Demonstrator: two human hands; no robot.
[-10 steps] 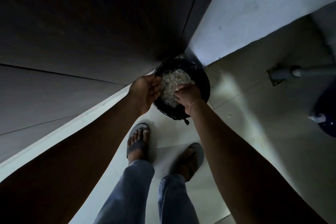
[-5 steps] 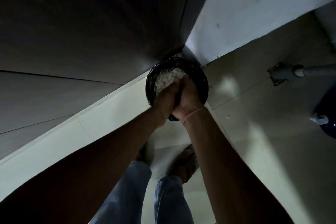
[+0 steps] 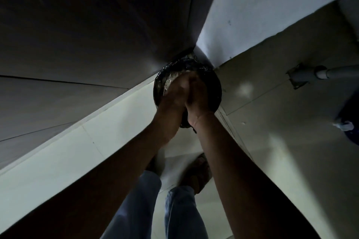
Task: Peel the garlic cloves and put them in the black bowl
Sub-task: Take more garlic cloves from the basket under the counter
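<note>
**Hands close together over the black container**

A second ago the two hands sat apart on either side of the pale heap. They have since met in the middle, and the view has tipped so that only one foot shows. The left hand (image 3: 172, 97) and right hand (image 3: 199, 94) are pressed side against side directly above the round, shiny-rimmed black container (image 3: 218, 91), which stands on the floor in the wall corner. They cover most of its pale papery scraps (image 3: 170, 81), which show only at the far left edge.

Blur and dim light hide the fingers, so I cannot tell whether either hand pinches anything. No whole garlic clove can be made out; any clove would be under or between the hands. It is also unclear whether this container is the task's black bowl or a lined bin for skins.

As I judge it, a peeled clove could slip into the heap and be lost among the scraps. Light skins could also spill over the near rim onto the pale floor tiles (image 3: 272, 141) by the sandalled foot (image 3: 201, 172).
</note>
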